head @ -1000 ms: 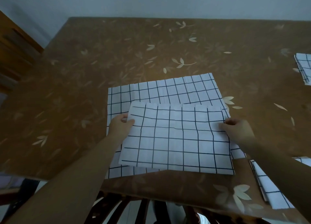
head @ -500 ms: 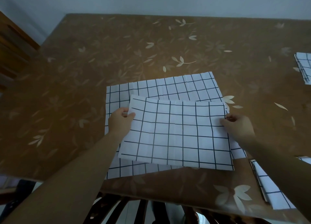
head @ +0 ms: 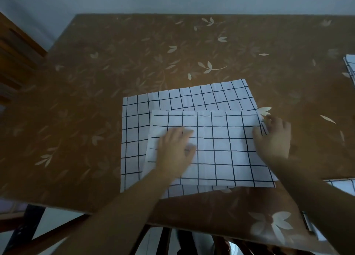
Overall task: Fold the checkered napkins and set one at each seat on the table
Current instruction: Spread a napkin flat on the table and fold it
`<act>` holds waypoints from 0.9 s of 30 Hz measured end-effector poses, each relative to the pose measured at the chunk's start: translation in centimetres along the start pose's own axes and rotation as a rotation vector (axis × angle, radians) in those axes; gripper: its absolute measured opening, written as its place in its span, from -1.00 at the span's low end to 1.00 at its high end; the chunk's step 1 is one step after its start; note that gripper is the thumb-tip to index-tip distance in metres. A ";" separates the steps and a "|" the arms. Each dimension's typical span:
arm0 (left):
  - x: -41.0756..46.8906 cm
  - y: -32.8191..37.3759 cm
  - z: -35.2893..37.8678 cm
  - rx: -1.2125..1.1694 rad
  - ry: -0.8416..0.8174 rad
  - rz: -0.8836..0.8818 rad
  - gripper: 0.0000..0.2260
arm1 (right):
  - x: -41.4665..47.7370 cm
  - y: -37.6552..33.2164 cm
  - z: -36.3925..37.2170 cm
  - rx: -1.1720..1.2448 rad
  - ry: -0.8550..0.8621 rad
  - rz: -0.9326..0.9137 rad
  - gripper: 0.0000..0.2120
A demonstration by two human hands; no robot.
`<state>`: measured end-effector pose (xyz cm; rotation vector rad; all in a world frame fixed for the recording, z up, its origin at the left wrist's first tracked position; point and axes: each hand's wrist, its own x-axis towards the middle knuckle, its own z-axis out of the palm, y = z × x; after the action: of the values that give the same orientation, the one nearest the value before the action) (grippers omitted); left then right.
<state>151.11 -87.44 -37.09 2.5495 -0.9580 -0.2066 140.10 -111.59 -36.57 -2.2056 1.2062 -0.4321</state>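
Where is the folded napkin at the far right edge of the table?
In the head view, the folded napkin lies at the right frame edge, partly cut off, on the brown table, well beyond and right of the right hand.

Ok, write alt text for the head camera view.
Two bare hands, left hand and right hand, press flat on a white black-gridded cloth napkin lying over a larger matching checkered napkin on a brown leaf-patterned table. More checkered napkins sit at the right edge.
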 end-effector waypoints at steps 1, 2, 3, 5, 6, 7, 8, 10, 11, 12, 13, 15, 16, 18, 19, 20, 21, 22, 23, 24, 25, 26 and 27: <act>-0.5 1.1 0.9 0.054 -0.068 0.024 -0.55 | -0.8 -0.4 0.5 -0.027 0.039 -0.135 -0.59; -0.9 2.0 1.7 0.108 -0.121 0.029 -0.52 | -1.7 -1.0 1.1 -0.054 0.030 -0.281 -0.58; -1.1 2.7 2.5 0.150 -0.154 0.023 -0.50 | -2.9 -1.5 1.9 -0.098 -0.029 -0.430 -0.56; -1.2 3.1 3.5 0.202 -0.186 -0.002 -0.50 | -5.3 -2.4 3.6 -0.235 -0.243 -0.622 -0.52; -1.1 2.8 3.8 0.222 -0.198 -0.015 -0.49 | -6.3 -2.3 4.4 -0.304 -0.339 -0.645 -0.49; -1.1 2.4 3.9 0.237 -0.204 -0.029 -0.48 | -6.9 -2.1 4.9 -0.356 -0.394 -0.640 -0.47; -1.1 1.9 3.9 0.248 -0.203 -0.050 -0.48 | -7.2 -1.6 5.2 -0.398 -0.413 -0.621 -0.46; -1.3 0.5 3.3 0.261 -0.187 -0.095 -0.46 | -7.0 -0.6 5.1 -0.463 -0.406 -0.604 -0.43; -1.4 -0.4 2.9 0.268 -0.180 -0.112 -0.44 | -6.6 -0.2 4.7 -0.477 -0.408 -0.603 -0.42; -1.5 -1.3 2.5 0.272 -0.170 -0.123 -0.42 | -6.1 0.2 4.3 -0.479 -0.413 -0.598 -0.40; -1.7 -2.2 2.2 0.271 -0.157 -0.135 -0.40 | -5.6 0.7 3.9 -0.480 -0.415 -0.589 -0.39; -2.3 -3.9 1.5 0.262 -0.130 -0.160 -0.39 | -4.9 1.8 2.9 -0.499 -0.402 -0.558 -0.38; -2.6 -4.6 1.3 0.254 -0.117 -0.172 -0.39 | -4.7 2.3 2.4 -0.512 -0.400 -0.536 -0.38; -3.0 -5.5 0.9 0.243 -0.101 -0.208 -0.41 | -4.5 2.8 1.7 -0.534 -0.412 -0.500 -0.37; -3.1 -5.5 0.8 0.248 -0.091 -0.221 -0.43 | -4.5 2.8 1.7 -0.546 -0.414 -0.489 -0.36; -3.1 -5.1 0.7 0.272 -0.080 -0.206 -0.46 | -4.5 2.8 1.7 -0.556 -0.414 -0.478 -0.36; -3.2 -4.3 0.8 0.303 -0.067 -0.151 -0.48 | -4.7 2.5 1.7 -0.555 -0.412 -0.463 -0.35; -3.3 -3.0 1.0 0.315 -0.055 -0.059 -0.51 | -4.8 2.3 1.8 -0.540 -0.410 -0.447 -0.35; -3.5 -1.5 1.4 0.292 -0.043 0.056 -0.54 | -5.1 1.9 1.7 -0.520 -0.407 -0.437 -0.34; -3.9 0.1 1.9 0.245 -0.041 0.165 -0.57 | -5.4 1.6 1.6 -0.503 -0.401 -0.438 -0.33; -4.2 1.6 2.5 0.201 -0.047 0.245 -0.59 | -5.7 1.4 1.4 -0.490 -0.396 -0.448 -0.31; -4.6 2.8 3.1 0.172 -0.057 0.290 -0.58 | -6.0 1.2 1.1 -0.481 -0.393 -0.462 -0.29; -5.0 3.6 3.6 0.165 -0.064 0.306 -0.55 | -6.3 1.1 0.8 -0.474 -0.396 -0.473 -0.26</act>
<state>144.18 -87.81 -38.88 2.5094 -1.4262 -0.1250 136.46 -106.51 -37.92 -2.8165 0.6086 0.1371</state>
